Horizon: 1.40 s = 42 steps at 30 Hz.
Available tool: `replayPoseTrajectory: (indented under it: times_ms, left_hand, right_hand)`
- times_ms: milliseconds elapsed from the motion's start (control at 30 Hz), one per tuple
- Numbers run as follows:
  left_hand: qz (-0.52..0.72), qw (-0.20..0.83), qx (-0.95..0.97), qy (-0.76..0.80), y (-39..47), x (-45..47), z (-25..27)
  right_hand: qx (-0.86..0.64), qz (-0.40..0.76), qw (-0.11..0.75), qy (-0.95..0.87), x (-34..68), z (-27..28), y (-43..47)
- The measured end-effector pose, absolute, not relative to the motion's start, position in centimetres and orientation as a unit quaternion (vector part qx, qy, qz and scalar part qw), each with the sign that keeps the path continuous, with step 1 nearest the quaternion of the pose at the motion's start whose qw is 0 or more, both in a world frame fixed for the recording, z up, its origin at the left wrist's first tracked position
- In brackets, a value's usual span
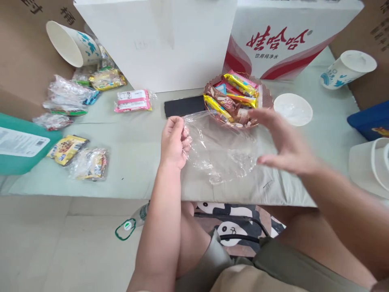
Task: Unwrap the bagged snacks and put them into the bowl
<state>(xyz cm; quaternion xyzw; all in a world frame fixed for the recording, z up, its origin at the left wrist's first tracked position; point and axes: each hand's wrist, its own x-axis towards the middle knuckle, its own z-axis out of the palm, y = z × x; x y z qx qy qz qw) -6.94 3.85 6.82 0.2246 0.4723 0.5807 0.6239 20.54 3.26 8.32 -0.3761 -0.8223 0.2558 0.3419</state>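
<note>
A clear plastic bag point(221, 150) hangs spread above the front of the table, and I can see the cloth through it. Its left edge is pinched in the closed fingers of my left hand point(176, 142). To the right of the bag, my right hand point(282, 142) is slightly blurred, thumb and fingers wide apart with nothing between them. Behind the bag stands a brown scalloped plate point(267, 95) heaped with wrapped snacks point(225, 101) in yellow, brown and pink. The near part of the plate shows partly through the film and behind my right fingertips.
A black phone point(184, 107) lies left of the plate, beside a pink snack pack point(133, 100). Several bagged snacks point(65, 95) crowd the left side near a tipped paper cup point(73, 44). White boxes point(158, 40) wall the back. At right are a round white lid point(293, 109) and another cup point(348, 69).
</note>
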Motion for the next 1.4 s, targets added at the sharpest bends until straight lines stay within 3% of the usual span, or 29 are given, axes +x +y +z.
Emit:
replayPoseTrajectory:
  times_ms: [100, 200, 400, 667, 767, 900, 1200, 1400]
  left_hand:
    - [0.546, 0.648, 0.261, 0.462, 3.4, -7.0, 6.8]
    - [0.527, 0.627, 0.314, 0.480, 3.2, -7.0, 6.2]
    - [0.514, 0.523, 0.435, 0.523, 3.7, -5.8, 3.8]
    - [0.301, 0.504, 0.568, 0.577, -2.6, -0.3, 2.4]
    - [0.262, 0.579, 0.529, 0.563, -5.1, 1.9, 2.6]
    - [0.354, 0.667, 0.410, 0.511, -5.4, 3.2, 3.1]
    - [0.428, 0.632, 0.397, 0.510, -5.5, 1.9, 4.6]
    - [0.327, 0.793, 0.316, 0.406, -5.9, 1.6, 5.4]
  right_hand:
    - [-0.495, 0.222, 0.354, -0.762, 19.0, 5.6, -0.2]
    - [-0.594, 0.252, 0.431, -0.631, 18.3, 5.7, -1.4]
    - [-0.623, 0.411, 0.529, -0.404, 21.6, 8.9, -3.6]
    - [-0.637, 0.371, 0.644, -0.206, 26.1, 7.3, -5.7]
    - [-0.627, 0.368, 0.651, -0.217, 27.3, 6.9, -6.2]
    - [-0.600, 0.353, 0.682, -0.223, 28.9, 6.8, -6.5]
    - [-0.608, 0.282, 0.703, -0.238, 31.3, 5.9, -6.8]
    - [-0.605, 0.322, 0.699, -0.204, 30.4, 6.7, -7.0]
